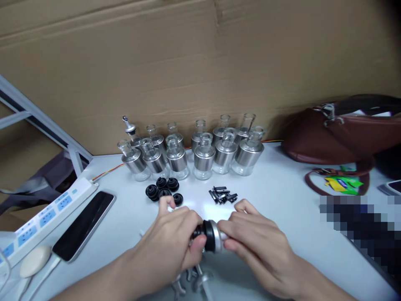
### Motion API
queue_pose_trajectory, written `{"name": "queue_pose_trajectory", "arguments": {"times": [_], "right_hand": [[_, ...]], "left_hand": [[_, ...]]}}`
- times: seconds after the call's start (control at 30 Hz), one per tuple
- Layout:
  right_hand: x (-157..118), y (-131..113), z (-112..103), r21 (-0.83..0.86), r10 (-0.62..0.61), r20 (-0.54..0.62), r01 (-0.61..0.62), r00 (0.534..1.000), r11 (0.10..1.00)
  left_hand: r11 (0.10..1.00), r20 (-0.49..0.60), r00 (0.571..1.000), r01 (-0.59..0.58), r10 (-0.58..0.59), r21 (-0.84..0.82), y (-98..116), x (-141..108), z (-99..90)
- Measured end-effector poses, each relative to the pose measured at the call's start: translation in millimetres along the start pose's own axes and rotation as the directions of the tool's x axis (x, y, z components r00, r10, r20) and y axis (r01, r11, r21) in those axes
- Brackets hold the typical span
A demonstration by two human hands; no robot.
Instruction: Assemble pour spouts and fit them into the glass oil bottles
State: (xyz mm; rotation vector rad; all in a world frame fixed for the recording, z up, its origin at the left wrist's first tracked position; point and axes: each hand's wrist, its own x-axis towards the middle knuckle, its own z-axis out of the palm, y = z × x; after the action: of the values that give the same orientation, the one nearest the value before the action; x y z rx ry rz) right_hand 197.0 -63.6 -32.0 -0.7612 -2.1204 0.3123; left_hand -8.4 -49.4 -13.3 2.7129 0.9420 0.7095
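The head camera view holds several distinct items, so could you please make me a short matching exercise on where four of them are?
Things:
1. Brown leather handbag
2. Black-and-silver bottle pourer
3. Long white power strip with blue sockets
4. Small flat black pieces

Places:
A. Loosely heaped, nearer the camera than the clear glass bottles with metal bands
B. On the left, beside the black-screened smartphone
C. Far right
D. Between the left hand and right hand

Pairs: 1-C, 2-D, 3-B, 4-A
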Motion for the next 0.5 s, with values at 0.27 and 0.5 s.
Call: {"name": "queue_pose_trajectory", "arguments": {"times": [0.27, 0.5], "right_hand": [[-7, 18, -2, 0.207, 0.456, -0.160, -0.422, 0.875, 0.883], [-3, 30, 4, 0.075, 0.463, -0.109, -0.457, 0.880, 0.886]], "left_hand": [[0.950, -0.042, 0.988, 0.157, -0.151, 0.269, -43, -26, -13.6], [0.890, -0.081, 0.951, 0.309, -0.300, 0.335, -76, -39, -28.1]]}}
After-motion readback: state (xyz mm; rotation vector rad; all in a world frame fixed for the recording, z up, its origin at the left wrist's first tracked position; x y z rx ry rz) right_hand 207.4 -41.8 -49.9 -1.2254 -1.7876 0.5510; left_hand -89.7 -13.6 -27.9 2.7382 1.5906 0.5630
